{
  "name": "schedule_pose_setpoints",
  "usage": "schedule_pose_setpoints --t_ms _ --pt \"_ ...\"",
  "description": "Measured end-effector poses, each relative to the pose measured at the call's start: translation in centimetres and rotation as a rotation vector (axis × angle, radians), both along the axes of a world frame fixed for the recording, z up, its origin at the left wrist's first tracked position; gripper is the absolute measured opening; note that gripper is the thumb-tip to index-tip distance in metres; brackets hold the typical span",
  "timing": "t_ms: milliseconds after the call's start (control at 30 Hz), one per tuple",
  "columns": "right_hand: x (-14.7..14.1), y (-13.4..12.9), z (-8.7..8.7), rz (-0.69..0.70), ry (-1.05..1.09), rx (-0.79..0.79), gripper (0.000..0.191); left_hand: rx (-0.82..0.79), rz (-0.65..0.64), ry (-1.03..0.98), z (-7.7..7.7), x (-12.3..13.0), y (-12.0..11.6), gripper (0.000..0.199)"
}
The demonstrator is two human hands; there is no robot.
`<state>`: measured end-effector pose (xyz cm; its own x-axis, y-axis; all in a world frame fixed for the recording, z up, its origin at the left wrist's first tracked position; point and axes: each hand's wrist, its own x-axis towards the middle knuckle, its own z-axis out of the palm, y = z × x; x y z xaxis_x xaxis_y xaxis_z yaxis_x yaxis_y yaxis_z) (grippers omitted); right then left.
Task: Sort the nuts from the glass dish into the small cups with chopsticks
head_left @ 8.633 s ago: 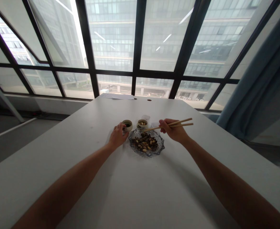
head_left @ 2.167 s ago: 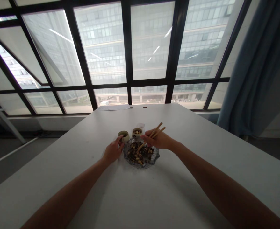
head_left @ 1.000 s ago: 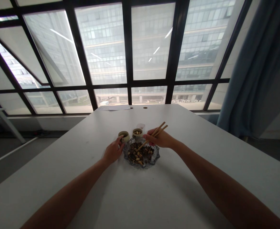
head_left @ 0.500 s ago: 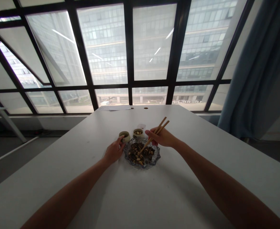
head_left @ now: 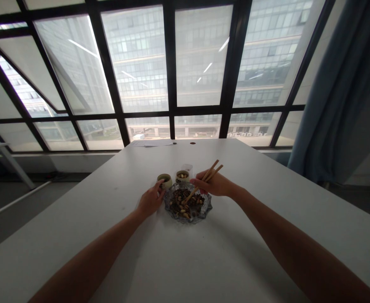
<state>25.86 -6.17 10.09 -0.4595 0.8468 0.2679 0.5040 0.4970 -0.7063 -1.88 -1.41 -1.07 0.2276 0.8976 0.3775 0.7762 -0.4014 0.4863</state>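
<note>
My right hand (head_left: pixel 213 182) is closed around a pair of wooden chopsticks (head_left: pixel 215 169), whose tips reach down among the mixed nuts and seeds (head_left: pixel 181 204) in a clear, scalloped glass bowl (head_left: pixel 207 210). At the bowl's left, my left hand (head_left: pixel 150 200) grips the near side of a small pale cup (head_left: pixel 161 176) with dark markings, fingers at its rim. What lies inside that cup is too dark to name. A second small cup (head_left: pixel 182 178), holding some pale nuts, stands just behind the bowl.
A small clear plastic container (head_left: pixel 187 167) sits behind the second cup. Papers (head_left: pixel 151 143) and two small dark round objects lie at the far end of the white table (head_left: pixel 185 261). Beyond are windows, with a blue curtain (head_left: pixel 333 97) to the right.
My right hand has dipped slightly and shifted a little left, and the chopsticks have lowered with it. My left hand stays at the cup.
</note>
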Motion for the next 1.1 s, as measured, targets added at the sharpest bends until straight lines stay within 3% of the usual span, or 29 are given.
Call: schedule_pose_setpoints --t_ms 367,700,1100 --pt "-0.4 0.0 -0.2 0.052 0.018 -0.012 0.052 -0.010 0.011 -0.003 0.0 0.0 0.0 0.046" --pt "0.7 1.2 -0.6 -0.094 0.189 -0.079 0.063 -0.008 0.003 0.000 -0.1 -0.1 0.0 0.047" --pt "-0.1 0.1 -0.1 0.021 0.045 -0.069 0.055 -0.024 -0.008 -0.003 0.2 -0.1 -0.1 0.048"
